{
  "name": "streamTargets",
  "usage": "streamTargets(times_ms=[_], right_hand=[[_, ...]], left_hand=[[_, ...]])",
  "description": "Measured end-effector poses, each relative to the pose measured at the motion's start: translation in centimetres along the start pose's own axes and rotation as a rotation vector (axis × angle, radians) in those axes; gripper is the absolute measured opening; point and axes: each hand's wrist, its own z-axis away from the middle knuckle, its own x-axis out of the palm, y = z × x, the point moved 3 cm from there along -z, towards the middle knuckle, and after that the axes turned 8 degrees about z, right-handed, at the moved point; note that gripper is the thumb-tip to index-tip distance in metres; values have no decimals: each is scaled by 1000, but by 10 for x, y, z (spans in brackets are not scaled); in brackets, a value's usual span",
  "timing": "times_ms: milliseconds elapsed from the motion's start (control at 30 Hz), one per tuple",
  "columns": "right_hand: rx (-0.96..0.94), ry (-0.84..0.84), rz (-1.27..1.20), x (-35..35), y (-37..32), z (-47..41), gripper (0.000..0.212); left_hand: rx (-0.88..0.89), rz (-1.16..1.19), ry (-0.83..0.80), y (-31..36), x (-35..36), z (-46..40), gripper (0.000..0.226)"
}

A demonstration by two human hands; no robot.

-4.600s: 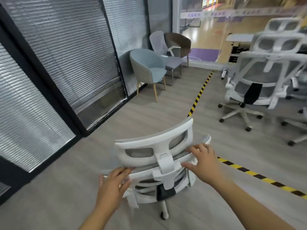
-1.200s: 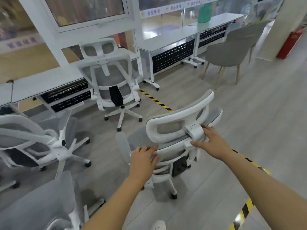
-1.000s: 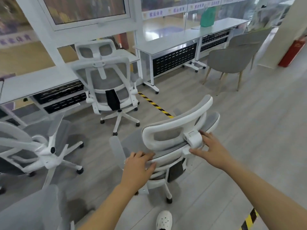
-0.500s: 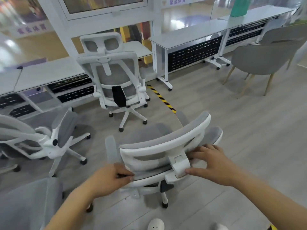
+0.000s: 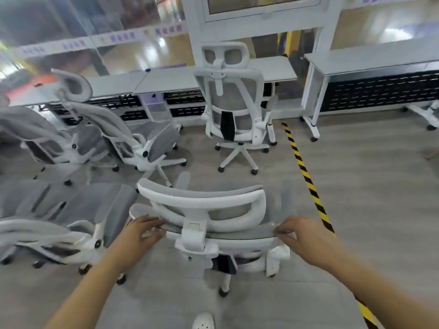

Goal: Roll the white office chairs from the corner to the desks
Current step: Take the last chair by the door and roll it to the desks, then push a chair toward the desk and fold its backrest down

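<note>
A white office chair (image 5: 204, 205) with grey mesh stands right in front of me, its back towards me and its headrest on top. My left hand (image 5: 140, 231) grips the left end of the backrest's top edge. My right hand (image 5: 301, 236) grips the right end of the same edge. Beyond it, a second white chair (image 5: 234, 108) stands upright, facing a white desk (image 5: 171, 78). Two more white chairs (image 5: 123, 129) lean back at the left, and another one (image 5: 61, 222) is close by my left arm.
A black-and-yellow tape line (image 5: 306, 179) runs along the grey floor on the right. A second desk with a black perforated panel (image 5: 380, 67) stands at the far right against glass walls. My white shoe (image 5: 203, 321) shows at the bottom.
The chair has turned so its back squarely faces me, pointed at the desks. My hands have slid apart to the two ends of the backrest. My view has swung left.
</note>
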Motion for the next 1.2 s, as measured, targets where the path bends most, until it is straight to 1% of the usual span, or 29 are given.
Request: streamTargets(times_ms=[100, 200, 300, 433, 500, 600, 700, 733, 800, 867, 933, 1000, 1100, 1200], right_hand=[[2, 28, 6, 3, -8, 10, 26], [19, 34, -20, 3, -14, 21, 26], [66, 77, -95, 10, -15, 38, 24], [152, 132, -204, 24, -12, 64, 24], [167, 132, -202, 31, -9, 77, 30], [162, 101, -233, 34, -6, 98, 48], [115, 166, -332, 33, 0, 123, 51], [117, 192, -372, 33, 4, 132, 51], [130, 231, -438, 32, 18, 145, 52], [133, 251, -490, 27, 37, 155, 52], [140, 276, -529, 17, 61, 163, 50], [162, 303, -549, 2, 91, 176, 48], [179, 319, -556, -19, 147, 194, 46], [162, 317, -530, -34, 205, 201, 48]], left_hand=[[-45, 13, 44, 0, 6, 13, 27], [-25, 32, 67, 9, 12, 24, 23], [-5, 61, 96, 15, 22, 39, 25], [65, 139, 161, 8, 42, 60, 26], [74, 159, 151, 8, 52, 72, 28], [86, 218, 183, 21, 56, 96, 31], [137, 334, 310, 67, 53, 137, 27], [157, 377, 315, 87, 54, 149, 26], [201, 452, 258, 131, 63, 169, 25], [259, 471, 189, 174, 83, 178, 23], [319, 493, 134, 219, 106, 172, 25], [348, 462, 75, 264, 134, 154, 30], [338, 361, -14, 323, 186, 117, 45], [273, 294, -65, 364, 234, 76, 56]])
